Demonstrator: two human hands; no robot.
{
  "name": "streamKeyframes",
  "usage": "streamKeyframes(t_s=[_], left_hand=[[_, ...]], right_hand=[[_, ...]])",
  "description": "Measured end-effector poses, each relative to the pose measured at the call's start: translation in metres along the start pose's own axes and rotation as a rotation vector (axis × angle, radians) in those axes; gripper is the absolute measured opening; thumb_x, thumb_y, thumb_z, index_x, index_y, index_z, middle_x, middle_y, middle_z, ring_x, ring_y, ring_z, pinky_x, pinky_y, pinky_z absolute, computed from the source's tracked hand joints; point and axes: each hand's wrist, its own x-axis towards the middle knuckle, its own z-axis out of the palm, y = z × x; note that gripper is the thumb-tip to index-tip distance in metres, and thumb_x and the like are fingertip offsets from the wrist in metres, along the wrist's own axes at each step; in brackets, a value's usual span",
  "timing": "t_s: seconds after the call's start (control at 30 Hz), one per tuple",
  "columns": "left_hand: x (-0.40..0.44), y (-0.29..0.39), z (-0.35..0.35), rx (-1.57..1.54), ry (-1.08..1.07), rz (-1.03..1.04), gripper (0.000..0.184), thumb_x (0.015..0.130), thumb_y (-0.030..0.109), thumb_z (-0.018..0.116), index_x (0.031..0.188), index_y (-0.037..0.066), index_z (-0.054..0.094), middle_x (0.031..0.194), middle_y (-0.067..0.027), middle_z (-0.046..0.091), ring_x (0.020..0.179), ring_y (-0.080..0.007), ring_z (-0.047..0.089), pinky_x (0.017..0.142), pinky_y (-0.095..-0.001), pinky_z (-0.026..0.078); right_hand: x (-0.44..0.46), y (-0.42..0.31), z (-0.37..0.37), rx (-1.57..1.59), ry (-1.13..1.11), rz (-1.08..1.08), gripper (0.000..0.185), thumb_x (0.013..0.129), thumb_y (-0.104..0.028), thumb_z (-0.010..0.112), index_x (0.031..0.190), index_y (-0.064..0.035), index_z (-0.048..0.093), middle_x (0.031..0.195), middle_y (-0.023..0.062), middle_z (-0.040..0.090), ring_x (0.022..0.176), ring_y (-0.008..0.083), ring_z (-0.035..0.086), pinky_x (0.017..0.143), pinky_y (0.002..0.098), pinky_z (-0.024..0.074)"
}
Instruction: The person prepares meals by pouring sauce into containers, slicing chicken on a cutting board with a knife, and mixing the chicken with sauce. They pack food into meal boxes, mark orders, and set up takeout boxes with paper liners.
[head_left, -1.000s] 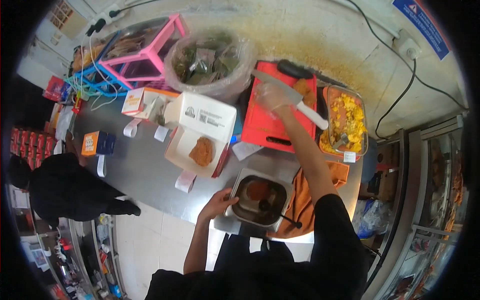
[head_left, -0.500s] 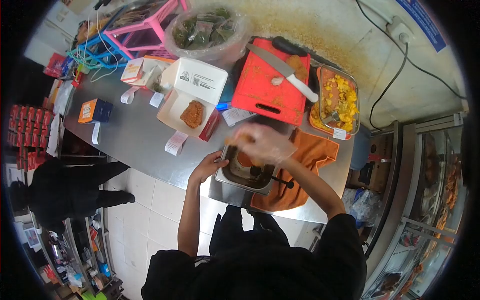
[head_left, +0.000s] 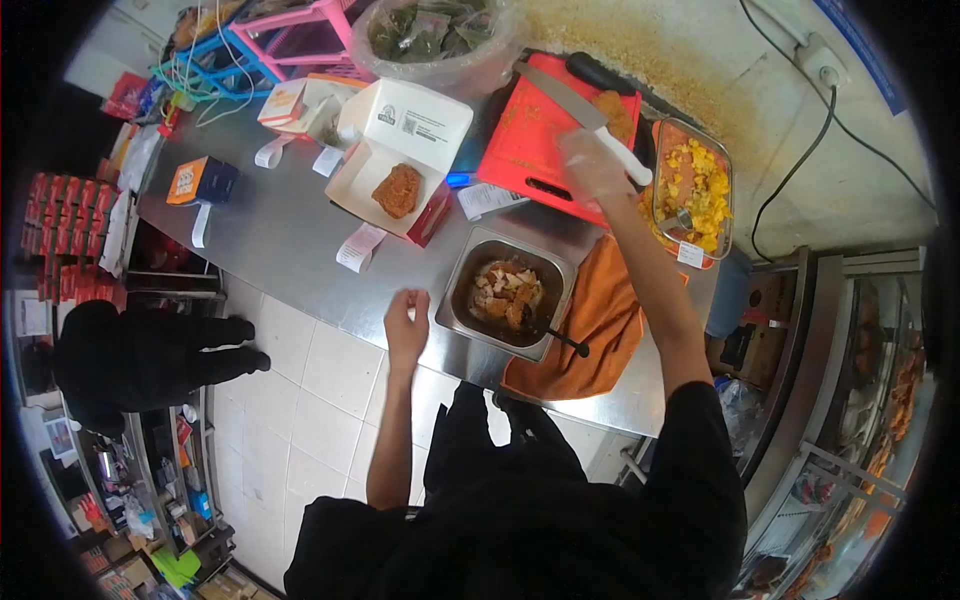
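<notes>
My gloved right hand (head_left: pixel 595 168) is blurred over the lower right of the red cutting board (head_left: pixel 535 130), beside the white handle of the knife (head_left: pixel 570 100); its fingers are smeared. A brown fried piece (head_left: pixel 614 115) lies near the blade. My bare left hand (head_left: pixel 406 318) hovers left of the metal pan (head_left: pixel 460 318), not touching it, with fingers curled and no object visible in them. Chopped brown and pale pieces (head_left: pixel 508 292) fill part of the pan, with a black-handled utensil (head_left: pixel 570 345) leaning over its rim.
An open box (head_left: pixel 385 230) holds a fried piece. Right of the board stands a glass dish (head_left: pixel 690 190) of yellow food. An orange cloth (head_left: pixel 605 335) lies beside the pan. At the back is a plastic-lined tub (head_left: pixel 440 72). Another person (head_left: pixel 140 360) in black is at left.
The pan now contains chopped pieces. My right hand has moved from above the pan back to the board. My left hand has let go of the pan's rim.
</notes>
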Motion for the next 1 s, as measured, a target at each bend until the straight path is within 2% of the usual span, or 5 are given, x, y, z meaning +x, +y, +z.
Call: streamKeyframes(t_s=[0.2,0.4,0.73,0.87,1.0], left_hand=[[-0.087,0.102,0.058,-1.332,-0.814,-1.049,0.05,0.089,0.049,0.045,0.106,0.001,0.051,0.094,-0.0133,0.06,0.086,-0.0247,0.059,0.085,-0.0415,0.046],[-0.082,0.072,0.14,-1.847,-0.689,-1.065,0.033,0.093,0.038,0.042,0.093,0.006,0.049,0.08,-0.0038,0.053,0.074,-0.0182,0.054,0.076,-0.0382,0.046],[-0.087,0.128,0.053,-1.37,-0.828,-1.068,0.029,0.094,0.034,0.039,0.095,0.007,0.049,0.079,-0.0048,0.052,0.073,-0.0215,0.051,0.073,-0.0385,0.044],[-0.076,0.046,0.053,-0.157,-0.001,0.063,0.029,0.089,0.023,0.05,0.102,-0.003,0.045,0.091,-0.0174,0.051,0.083,-0.032,0.051,0.074,-0.0423,0.04],[0.001,0.007,0.05,0.036,0.234,0.138,0.028,0.09,0.025,0.05,0.089,-0.003,0.049,0.078,-0.0218,0.053,0.072,-0.037,0.052,0.067,-0.0426,0.04]], right_hand=[[-0.072,-0.121,-0.081,0.657,-0.487,0.234,0.032,0.088,-0.028,0.044,0.087,0.0015,0.056,0.075,0.0181,0.056,0.075,0.0287,0.057,0.071,0.0383,0.0429],[-0.1,-0.143,-0.137,0.548,-0.432,0.473,0.035,0.087,-0.03,0.04,0.08,0.0023,0.052,0.078,0.0221,0.056,0.075,0.0336,0.057,0.068,0.0429,0.041],[-0.148,-0.141,-0.056,0.517,-1.075,0.396,0.039,0.083,-0.036,0.049,0.081,0.0002,0.063,0.078,0.0177,0.062,0.068,0.0284,0.06,0.064,0.0402,0.0452],[-0.123,-0.152,-0.085,0.05,-0.871,0.088,0.025,0.081,-0.023,0.051,0.082,-0.0013,0.065,0.086,0.02,0.064,0.078,0.0297,0.064,0.065,0.0397,0.049],[-0.142,-0.188,-0.032,-0.061,-0.721,0.03,0.02,0.077,-0.015,0.052,0.081,-0.0012,0.065,0.086,0.0196,0.064,0.08,0.0281,0.064,0.066,0.0385,0.0506]])
